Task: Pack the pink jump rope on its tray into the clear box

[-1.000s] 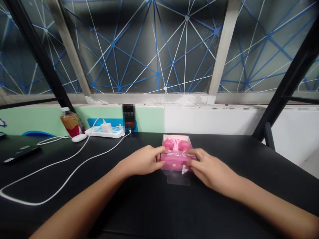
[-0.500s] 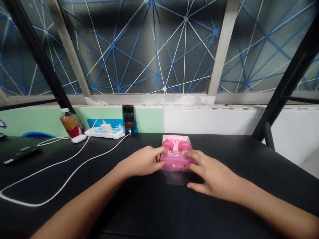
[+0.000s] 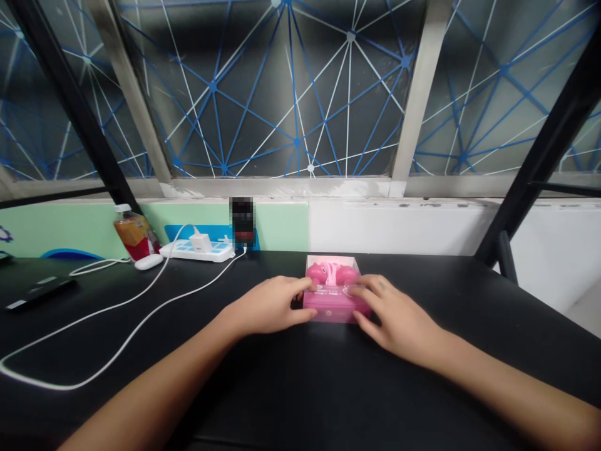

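A pink box (image 3: 331, 299) with a clear plastic cover lies on the black table between my hands. Through its far part shows a rounded pink item (image 3: 345, 274) with a pale pink cord or strap across the middle; I cannot make out its kind. My left hand (image 3: 267, 305) grips the box's left side, fingers on top and thumb at the near left corner. On the right side, my right hand (image 3: 404, 319) holds it with fingers over the top edge and the thumb against the near right corner. The clear flap now stands against the near face.
On the left are a white power strip (image 3: 211, 252) with a charger (image 3: 200, 242), a looping white cable (image 3: 154, 316), a drink bottle (image 3: 134, 232), a white mouse-shaped object (image 3: 149, 262) and a flat black object (image 3: 42, 292). A phone-like device (image 3: 243, 222) leans at the wall.
The clear flap that stuck out toward me has gone up against the box's near face. My right thumb moved up to the near corner, and its fingers shifted slightly farther along the box.
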Available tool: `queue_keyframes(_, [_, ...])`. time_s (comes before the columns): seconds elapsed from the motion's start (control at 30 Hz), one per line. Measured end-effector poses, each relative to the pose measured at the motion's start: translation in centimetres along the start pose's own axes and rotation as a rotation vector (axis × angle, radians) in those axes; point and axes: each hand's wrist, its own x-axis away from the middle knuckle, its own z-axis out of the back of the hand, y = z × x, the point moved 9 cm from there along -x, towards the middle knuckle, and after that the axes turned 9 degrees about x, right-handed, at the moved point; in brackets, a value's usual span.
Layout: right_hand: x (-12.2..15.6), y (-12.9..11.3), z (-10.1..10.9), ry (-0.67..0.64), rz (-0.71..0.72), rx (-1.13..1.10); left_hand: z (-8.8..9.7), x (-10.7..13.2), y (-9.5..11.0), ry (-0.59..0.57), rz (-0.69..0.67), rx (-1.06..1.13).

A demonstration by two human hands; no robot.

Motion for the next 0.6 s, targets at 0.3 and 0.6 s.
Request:
queue_keyframes(0.3, [0.04,0.69,-0.37,-0.051,-0.037,-0.070,0.16,0.00,0.63,0.134,-0.088,-0.067])
queue_keyframes(0.6, [0.05,-0.01,0.05,-0.003,0.006,-0.110,0.12,-0.06,0.88,0.121,-0.135,-0.049])
